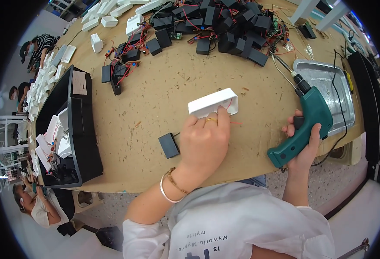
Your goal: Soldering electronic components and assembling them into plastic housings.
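At the middle of the table, my left hand (207, 134) is closed at the near rim of a white plastic case (213, 100). Its fingers curl over the rim and a fingertip reaches inside, next to a thin red wire (236, 123); what the fingertips press is hidden. A small black box (169, 145) on a dark lead lies just left of this hand. On the right, my right hand (304, 146) is wrapped round the handle of a green soldering gun (313, 112). The gun's metal tip points away to the upper left, apart from the case.
Black boxes with red wires and small circuit boards (211, 26) are heaped at the far side. White cases (108, 21) lie far left. A black bin (82, 129) of wired white parts stands left. A metal tray (332, 69) lies right, crossed by the black cord. Other people work at left.
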Tool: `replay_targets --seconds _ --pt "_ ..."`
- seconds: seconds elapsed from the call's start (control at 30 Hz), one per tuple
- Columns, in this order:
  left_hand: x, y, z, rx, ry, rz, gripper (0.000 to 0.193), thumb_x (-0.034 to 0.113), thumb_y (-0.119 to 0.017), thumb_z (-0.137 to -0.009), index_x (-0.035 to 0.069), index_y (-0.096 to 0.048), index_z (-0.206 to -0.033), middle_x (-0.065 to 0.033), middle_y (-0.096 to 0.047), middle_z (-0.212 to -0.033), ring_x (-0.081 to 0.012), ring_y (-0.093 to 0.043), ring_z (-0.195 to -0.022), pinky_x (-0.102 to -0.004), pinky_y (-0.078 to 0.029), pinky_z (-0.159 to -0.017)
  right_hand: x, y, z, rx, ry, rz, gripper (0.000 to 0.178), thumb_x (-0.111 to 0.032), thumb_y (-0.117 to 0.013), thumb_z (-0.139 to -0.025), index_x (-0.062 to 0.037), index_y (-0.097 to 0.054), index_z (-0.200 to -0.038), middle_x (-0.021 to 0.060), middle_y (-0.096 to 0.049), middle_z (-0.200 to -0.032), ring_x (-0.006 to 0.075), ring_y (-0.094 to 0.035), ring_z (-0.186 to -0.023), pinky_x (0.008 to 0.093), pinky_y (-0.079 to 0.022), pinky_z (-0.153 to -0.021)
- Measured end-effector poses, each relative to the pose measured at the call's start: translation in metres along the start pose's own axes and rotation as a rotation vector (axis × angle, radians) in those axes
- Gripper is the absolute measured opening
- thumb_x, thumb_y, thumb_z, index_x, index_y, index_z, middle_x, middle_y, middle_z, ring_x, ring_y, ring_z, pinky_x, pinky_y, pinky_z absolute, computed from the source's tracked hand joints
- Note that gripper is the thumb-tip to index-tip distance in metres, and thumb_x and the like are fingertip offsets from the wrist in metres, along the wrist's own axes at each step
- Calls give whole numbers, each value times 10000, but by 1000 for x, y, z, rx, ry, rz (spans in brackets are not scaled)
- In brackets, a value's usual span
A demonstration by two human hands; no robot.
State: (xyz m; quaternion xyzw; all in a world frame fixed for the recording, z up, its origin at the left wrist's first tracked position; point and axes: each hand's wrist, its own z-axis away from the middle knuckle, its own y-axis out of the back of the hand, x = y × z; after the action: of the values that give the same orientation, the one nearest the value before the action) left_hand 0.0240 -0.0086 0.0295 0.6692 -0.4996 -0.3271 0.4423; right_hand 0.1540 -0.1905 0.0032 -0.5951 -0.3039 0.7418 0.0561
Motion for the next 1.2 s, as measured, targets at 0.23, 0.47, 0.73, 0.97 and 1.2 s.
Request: replay_targets --seconds 0.23,0.47,0.73,0.97,1.2 --pt "-21 5 -3 254 49 120 79 126 -687 -752 106 -633 -807 -111 -523 -1175 -307 -465 -1108 -438 -377 -841 -1 4 1 -36 -32 0 588 -475 -400 -964 65 -496 -1173 140 -561 -947 153 -512 -704 322 -452 -741" --pt "-17 -4 -7 -1 340 791 128 90 -683 -799 -11 -610 -770 -186 -495 -1247 -326 -585 -953 -342 -538 -693 2 19 22 -201 54 3 654 -550 -419 -922 47 -481 -1183 139 -555 -955 146 -519 -710 332 -428 -722" --pt "-9 -24 3 160 265 593 84 34 -701 -731 -16 -634 -737 -177 -517 -1224 -335 -571 -946 -387 -522 -747 -3 29 63 -298 28 322 781 -642 -521 -822 64 -489 -1154 151 -548 -985 149 -530 -695 324 -429 -693" --pt "-13 -25 -3 239 88 410 85 -15 -665 -752 1 -594 -797 -148 -508 -1229 -340 -490 -1075 -413 -447 -865 -9 24 76 -276 -101 445 761 -559 -642 -789 71 -499 -1191 165 -574 -1078 142 -562 -737 254 -468 -640" --pt "-14 -35 -2 212 88 473 182 -35 -663 -666 -13 -535 -793 -130 -476 -1234 -348 -441 -1121 -450 -397 -908 -8 19 78 -246 -121 553 752 -540 -647 -795 68 -493 -1209 169 -587 -1077 142 -572 -752 259 -478 -625"
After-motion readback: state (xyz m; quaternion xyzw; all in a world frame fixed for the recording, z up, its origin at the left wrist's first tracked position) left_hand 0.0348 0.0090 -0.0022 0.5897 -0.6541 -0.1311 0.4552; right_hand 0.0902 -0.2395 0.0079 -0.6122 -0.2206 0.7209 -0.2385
